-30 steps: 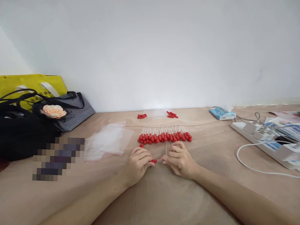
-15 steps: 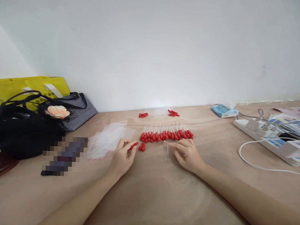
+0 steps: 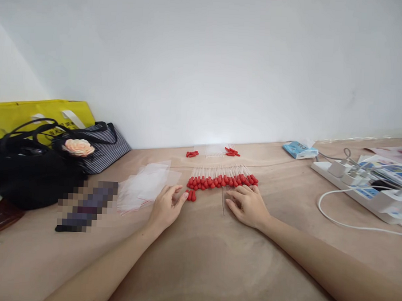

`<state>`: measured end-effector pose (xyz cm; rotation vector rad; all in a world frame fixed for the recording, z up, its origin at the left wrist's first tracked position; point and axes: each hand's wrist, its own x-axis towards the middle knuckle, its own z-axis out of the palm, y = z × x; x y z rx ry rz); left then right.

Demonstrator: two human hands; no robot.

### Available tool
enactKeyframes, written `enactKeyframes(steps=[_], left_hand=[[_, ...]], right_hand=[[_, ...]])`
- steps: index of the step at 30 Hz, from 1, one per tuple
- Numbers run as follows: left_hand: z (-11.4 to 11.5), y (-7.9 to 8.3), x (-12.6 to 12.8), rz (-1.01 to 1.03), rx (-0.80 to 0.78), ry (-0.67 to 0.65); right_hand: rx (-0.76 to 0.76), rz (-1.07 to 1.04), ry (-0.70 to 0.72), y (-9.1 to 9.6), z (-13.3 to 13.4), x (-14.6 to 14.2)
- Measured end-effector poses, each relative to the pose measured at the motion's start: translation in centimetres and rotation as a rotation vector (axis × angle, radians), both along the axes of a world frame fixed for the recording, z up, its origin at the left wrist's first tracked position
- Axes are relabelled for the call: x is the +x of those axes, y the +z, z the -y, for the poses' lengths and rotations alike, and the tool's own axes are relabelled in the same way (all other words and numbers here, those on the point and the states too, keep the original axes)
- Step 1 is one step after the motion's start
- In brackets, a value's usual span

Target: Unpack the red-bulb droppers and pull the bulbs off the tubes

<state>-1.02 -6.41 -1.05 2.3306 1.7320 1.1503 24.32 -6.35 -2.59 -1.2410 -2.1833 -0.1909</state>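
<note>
A small group of red rubber bulbs (image 3: 191, 195) lies on the table, and the thumb of my left hand (image 3: 167, 206) is right at its left side, seemingly touching it. That hand is open, fingers apart. A thin clear glass tube (image 3: 223, 202) lies beside the fingertips of my right hand (image 3: 248, 206), which rests on the table with loosely curved, parted fingers and nothing visible in them. Just beyond both hands, droppers with red bulbs (image 3: 216, 182) form a tight row, their clear tubes pointing to the wall.
Clear plastic zip bags (image 3: 149, 183) are piled left of my left hand. Farther back lie more red bulbs (image 3: 192, 154), clear tubes (image 3: 217, 150) and another red bulb group (image 3: 232, 151). Bags (image 3: 101, 150) stand left; a tissue pack (image 3: 300, 149) and power strip (image 3: 362, 191) lie right.
My left hand has put its red bulb down beside the two others and opened. My right hand has let the glass tube down onto the table.
</note>
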Motion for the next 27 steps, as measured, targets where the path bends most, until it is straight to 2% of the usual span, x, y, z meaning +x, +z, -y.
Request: enactKeyframes(steps=[3, 5, 8, 14, 19, 22, 25, 27], left_hand=[[1.1, 0.3, 1.1, -0.111, 0.09, -0.218], [1.6, 0.3, 2.4, -0.176, 0.08, -0.398], [1.9, 0.1, 4.8, -0.215, 0.008, -0.517], [1.1, 0.0, 8.0, -0.197, -0.072, -0.513], [1.1, 0.1, 8.3, -0.205, -0.05, -0.506], [0.7, 0.2, 6.7, -0.215, 0.041, -0.371], [0.2, 0.4, 3.6, -0.227, 0.127, -0.212], [0.1, 0.6, 1.3, -0.24, 0.12, -0.142]], right_hand=[[-0.029, 0.022, 0.002, 0.2, 0.2, 0.1], [-0.035, 0.024, 0.015, 0.3, 0.3, 0.1], [-0.042, -0.006, 0.033, 0.3, 0.3, 0.2], [0.03, -0.217, -0.076, 0.0, -0.5, 0.9], [0.08, -0.197, -0.139, -0.2, -1.9, 2.4], [0.13, -0.1, -0.141, -0.2, -2.4, 2.9], [0.162, 0.001, -0.143, -0.2, -2.7, 2.9], [0.171, 0.042, -0.146, -0.2, -2.9, 2.7]])
